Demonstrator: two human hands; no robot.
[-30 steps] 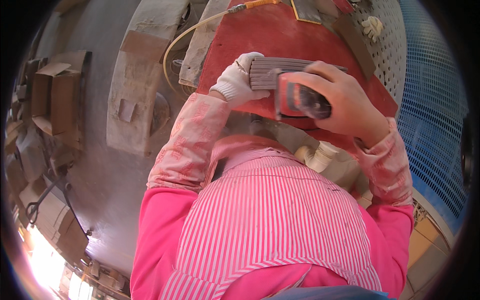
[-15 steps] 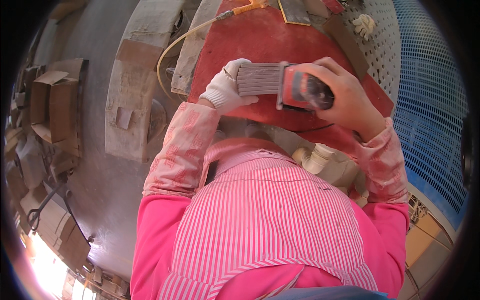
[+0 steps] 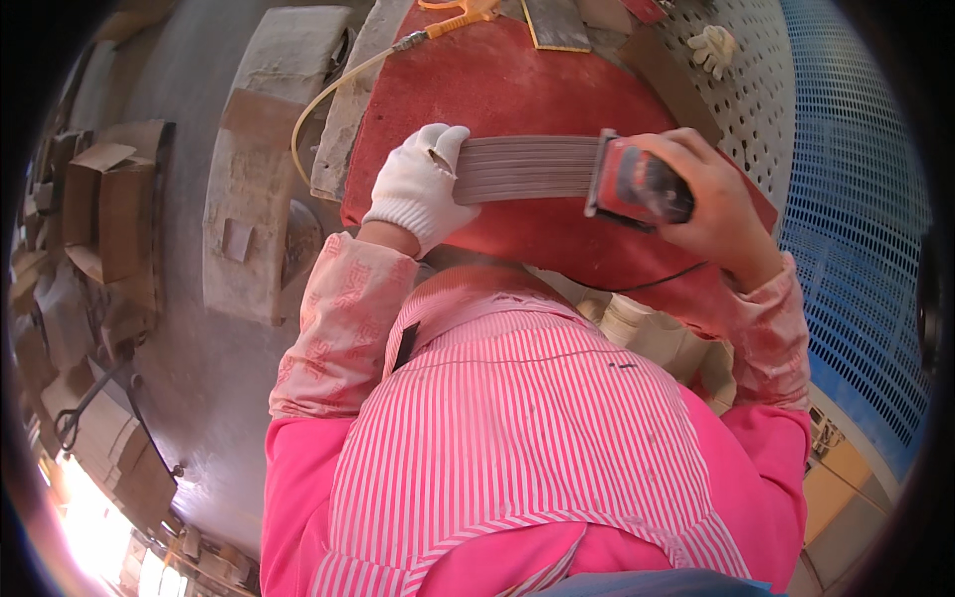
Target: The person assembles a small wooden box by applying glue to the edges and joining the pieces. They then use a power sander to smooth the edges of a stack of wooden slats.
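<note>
**Stack gripped at one end, power tool bearing on the other**

Risk first: could slip endways if the glove grip loosens while the tool pushes from the right, fanning the thin sheets apart. Could also snag the thin black cord (image 3: 647,284) trailing off the bench edge toward the body, tugging the tool off line. Bare fingers close to the tool's working face, so a skid could likely bring skin against it.

From the left: left hand in a white knit glove (image 3: 416,187), fingers closed over the left end of the flat grey stack of thin sheets (image 3: 522,167), thumb on top, the rest wrapped under. Stack lying lengthwise across the red felt-covered bench (image 3: 517,80), its left end inside the glove, its right end touching the small red and black hand-held power tool (image 3: 637,187). Bare right hand (image 3: 711,199) clamped round that tool, fingers (image 3: 686,149) curled over its top and far side.

Beyond, at the far edge: yellow hose with a brass fitting (image 3: 398,50), and a spare white glove (image 3: 714,48) on the perforated white panel (image 3: 756,109).
</note>
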